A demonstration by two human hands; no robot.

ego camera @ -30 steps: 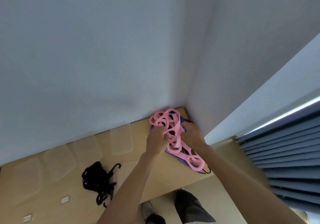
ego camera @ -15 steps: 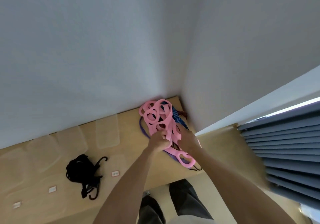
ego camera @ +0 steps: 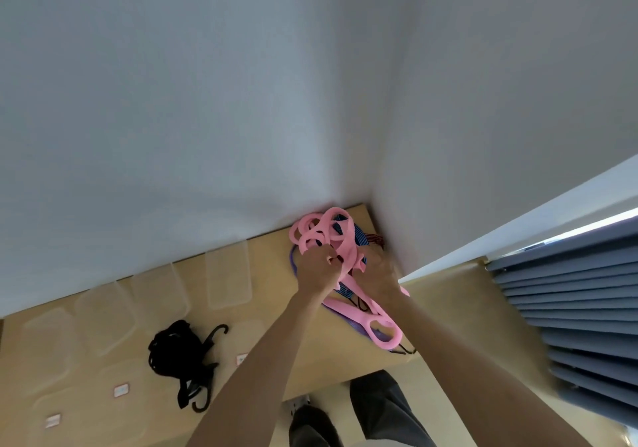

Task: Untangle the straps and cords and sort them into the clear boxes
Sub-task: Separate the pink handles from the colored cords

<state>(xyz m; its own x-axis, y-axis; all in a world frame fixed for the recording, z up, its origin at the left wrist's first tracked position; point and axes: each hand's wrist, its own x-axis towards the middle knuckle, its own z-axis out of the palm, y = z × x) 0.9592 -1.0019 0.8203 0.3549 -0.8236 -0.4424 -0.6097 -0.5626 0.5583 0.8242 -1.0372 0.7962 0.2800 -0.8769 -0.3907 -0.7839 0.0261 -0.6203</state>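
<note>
Along the back edge of the table point(ego camera: 276, 353), on your left, the clear boxes point(ego camera: 228, 279) are so pale against the wood that you can't count them surely or see their rims; you could drop a strap beside one instead of in it. The small labels point(ego camera: 121, 390) near the front edge are too blurred to read. The black cords point(ego camera: 179, 353) lie loose in front of the boxes, not yet sorted.

Your left hand point(ego camera: 316, 270) has its fingers curled round the pink strap point(ego camera: 340, 244), near the back right corner. Pull hard and its loops, threaded through the blue strap point(ego camera: 359, 236) and purple strap point(ego camera: 293, 260), may tighten the knot.

Your right hand point(ego camera: 378, 272) shows only its back, so you cannot tell what its fingers hold. A dark hook point(ego camera: 405, 350) overhangs the front edge and could drag things off.
</note>
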